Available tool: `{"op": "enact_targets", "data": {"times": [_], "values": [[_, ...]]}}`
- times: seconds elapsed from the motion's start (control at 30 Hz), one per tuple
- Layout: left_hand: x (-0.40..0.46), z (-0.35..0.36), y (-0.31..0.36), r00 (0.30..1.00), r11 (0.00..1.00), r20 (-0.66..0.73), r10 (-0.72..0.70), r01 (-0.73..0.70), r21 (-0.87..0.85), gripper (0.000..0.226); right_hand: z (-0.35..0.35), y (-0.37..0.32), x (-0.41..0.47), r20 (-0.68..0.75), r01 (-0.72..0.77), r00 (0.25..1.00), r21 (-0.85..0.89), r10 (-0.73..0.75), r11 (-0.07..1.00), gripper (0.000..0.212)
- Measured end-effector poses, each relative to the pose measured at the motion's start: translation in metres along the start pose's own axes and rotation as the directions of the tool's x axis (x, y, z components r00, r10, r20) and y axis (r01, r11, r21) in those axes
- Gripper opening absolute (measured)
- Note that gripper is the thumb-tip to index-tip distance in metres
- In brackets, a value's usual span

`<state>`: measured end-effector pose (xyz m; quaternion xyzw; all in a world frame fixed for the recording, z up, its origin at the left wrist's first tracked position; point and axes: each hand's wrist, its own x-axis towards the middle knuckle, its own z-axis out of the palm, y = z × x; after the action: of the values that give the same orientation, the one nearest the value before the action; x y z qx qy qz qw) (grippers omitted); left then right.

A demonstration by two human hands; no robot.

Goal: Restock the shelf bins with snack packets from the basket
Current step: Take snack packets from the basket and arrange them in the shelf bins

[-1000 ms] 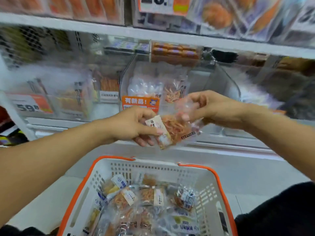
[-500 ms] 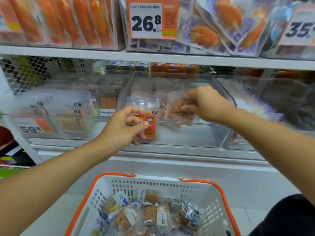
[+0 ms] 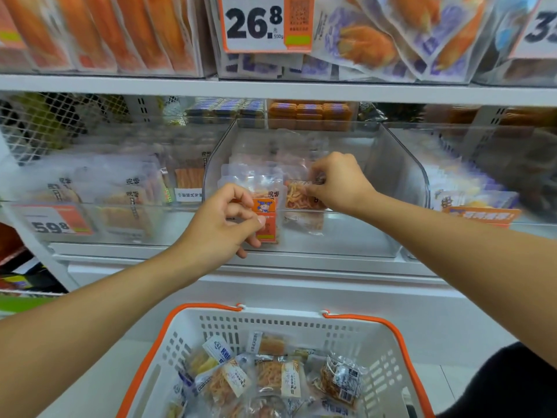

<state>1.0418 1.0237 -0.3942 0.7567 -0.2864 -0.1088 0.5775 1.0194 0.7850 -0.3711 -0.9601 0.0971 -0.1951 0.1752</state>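
Note:
A clear plastic shelf bin [image 3: 391, 182] stands on the middle shelf with several clear snack packets stacked at its left. My right hand [image 3: 340, 182] reaches over the bin's front wall and pinches a clear packet of orange shreds [image 3: 297, 196], held upright beside that stack. In front of the bin my left hand [image 3: 223, 221] has curled fingers, with the thumb by the orange label [image 3: 266, 220]; I see nothing in it. Below, a white basket with an orange rim [image 3: 388, 354] holds several more snack packets [image 3: 271, 375].
Neighbouring clear bins with packets stand at the left [image 3: 120, 200] and at the right [image 3: 476, 197]. Price tags read 59.8 [image 3: 51, 226] and 26.8 [image 3: 256, 24]. The upper shelf [image 3: 271, 89] carries orange packets [image 3: 90, 31]. A dark sleeve or garment [image 3: 512, 387] shows at bottom right.
My right hand carried the shred packet from above the basket up into the bin. My left hand let go of it and moved to the bin's front. The view tilted upward.

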Motion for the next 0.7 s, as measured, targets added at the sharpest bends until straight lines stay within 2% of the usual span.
{"op": "enact_targets", "data": {"times": [0.2,0.4,0.5,0.6,0.7], "values": [[0.001,0.001,-0.001,0.999,0.999,0.024,0.027,-0.028,0.017,0.022,-0.007,0.002,-0.005,0.050,0.009,0.999,0.036,-0.011,0.999,0.024],[-0.006,0.001,0.005,0.997,0.998,0.065,0.041,-0.043,0.036,0.021,-0.018,0.011,-0.015,0.040,-0.052,0.998,-0.022,0.053,0.998,0.048],[-0.007,-0.001,0.005,0.996,0.998,0.076,0.048,-0.051,0.037,0.019,-0.022,0.011,-0.022,0.036,-0.054,0.998,-0.050,0.056,0.997,0.047],[-0.006,0.000,0.006,0.993,0.994,0.090,0.074,-0.080,0.071,0.019,-0.030,0.004,-0.028,-0.081,-0.064,0.995,-0.145,0.053,0.987,0.052],[-0.004,0.000,0.003,0.972,0.959,0.204,0.115,-0.162,0.233,0.019,-0.040,-0.018,-0.042,-0.261,0.099,0.951,-0.257,-0.167,0.961,0.034]]}}
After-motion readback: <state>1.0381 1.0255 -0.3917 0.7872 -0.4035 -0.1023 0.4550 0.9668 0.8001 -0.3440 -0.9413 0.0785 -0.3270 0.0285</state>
